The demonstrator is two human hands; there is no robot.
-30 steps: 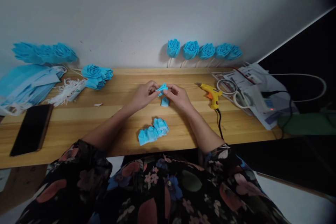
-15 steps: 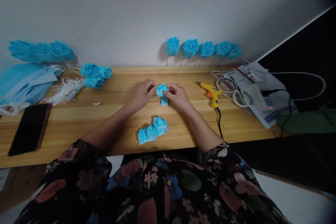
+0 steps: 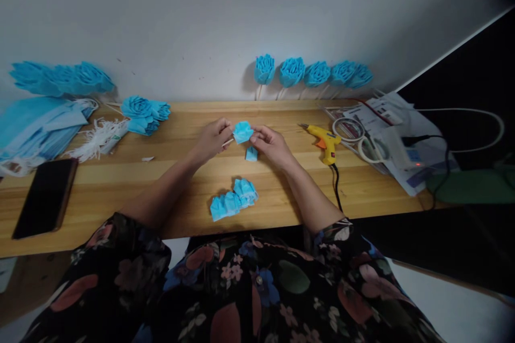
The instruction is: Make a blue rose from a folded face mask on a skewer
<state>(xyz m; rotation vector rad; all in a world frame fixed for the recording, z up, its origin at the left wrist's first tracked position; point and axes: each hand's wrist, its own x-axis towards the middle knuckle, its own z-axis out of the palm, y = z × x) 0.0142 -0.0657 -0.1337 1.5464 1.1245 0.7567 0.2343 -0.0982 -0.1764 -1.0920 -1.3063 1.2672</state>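
Note:
A small blue flower piece [image 3: 242,132] on a thin pale stick [image 3: 228,142] is between my hands over the middle of the table. My left hand [image 3: 213,140] is closed round the stick on the flower's left. On its right side, the thumb and fingers of my right hand [image 3: 270,144] pinch the blue material. A small flat blue piece [image 3: 251,154] lies on the wood just below my right fingertips. Nearer the front edge lie several folded blue pieces [image 3: 233,200] in a slanting row.
A yellow glue gun [image 3: 325,141] lies right of my hands, near papers [image 3: 406,171] and cables. Finished blue flowers [image 3: 292,72] lean on the wall. At the left are a black phone [image 3: 46,198], blue masks [image 3: 44,123], white straps [image 3: 98,139] and more flowers [image 3: 140,112].
The flower piece has turned, and its stick now shows below my left fingers. My left hand has shifted slightly left. More of the flat blue piece beneath is uncovered.

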